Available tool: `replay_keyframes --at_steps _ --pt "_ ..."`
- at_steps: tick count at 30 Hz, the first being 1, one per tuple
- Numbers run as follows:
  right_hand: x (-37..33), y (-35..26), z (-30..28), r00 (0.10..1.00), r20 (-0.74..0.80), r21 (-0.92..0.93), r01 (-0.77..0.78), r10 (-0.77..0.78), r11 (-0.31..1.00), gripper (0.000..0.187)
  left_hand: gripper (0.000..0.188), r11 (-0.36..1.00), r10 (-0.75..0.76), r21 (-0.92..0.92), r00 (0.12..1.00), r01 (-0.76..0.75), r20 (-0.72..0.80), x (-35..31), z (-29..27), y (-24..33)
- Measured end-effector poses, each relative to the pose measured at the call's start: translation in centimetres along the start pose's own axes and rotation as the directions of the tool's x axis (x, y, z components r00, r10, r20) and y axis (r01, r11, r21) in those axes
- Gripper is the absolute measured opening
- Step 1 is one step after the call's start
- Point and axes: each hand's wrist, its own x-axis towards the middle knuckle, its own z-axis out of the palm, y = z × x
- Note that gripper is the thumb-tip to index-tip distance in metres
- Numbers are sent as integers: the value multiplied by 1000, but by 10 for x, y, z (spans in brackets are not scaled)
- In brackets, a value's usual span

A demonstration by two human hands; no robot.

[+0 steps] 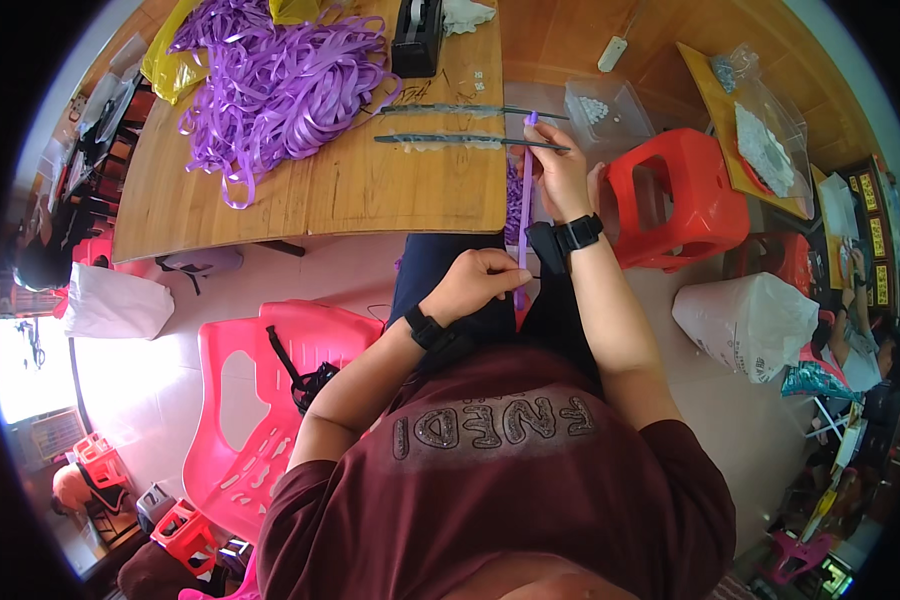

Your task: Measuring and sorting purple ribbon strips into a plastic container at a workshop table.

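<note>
Purple ribbon strip stretched taut just off the wooden table's right front corner. Left hand pinching its lower end above the lap; right hand pinching its upper end beside two long metal rods. Heap of purple ribbons at far left edge.

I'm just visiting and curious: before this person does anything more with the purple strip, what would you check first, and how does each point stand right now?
1. Purple strip pinched at both ends: ok, left hand low, right hand high.
2. Strip stretched straight between the hands: ok.
3. Grip firmness of the fingertips: cannot tell.
4. Two long dark rods lying flat on the wooden table: ok.
5. Pile of purple strips within reach on the table: ok.
6. Red stool apart from the right elbow: ok.
</note>
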Motion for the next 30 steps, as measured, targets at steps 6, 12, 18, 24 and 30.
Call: replay_keyframes --at_steps 6,12,18,24,30 --pt "1 -7 12 1000 -1 -54 0 0 999 26 24 998 -49 43 998 47 38 4 -4 -1" --pt "-11 -10 1 996 59 -114 -66 73 991 23 22 996 -73 -44 993 78 96 -2 5 2" --pt "-40 -17 3 990 92 -181 -85 103 980 23 16 962 171 170 956 -214 238 -30 5 35" --pt "-53 -35 2 983 81 -291 -137 167 947 28 20 899 221 275 896 -340 386 -70 5 90" --pt "-89 -69 -5 953 294 -652 255 -72 714 29 29 871 273 306 897 -384 349 -84 -4 134"
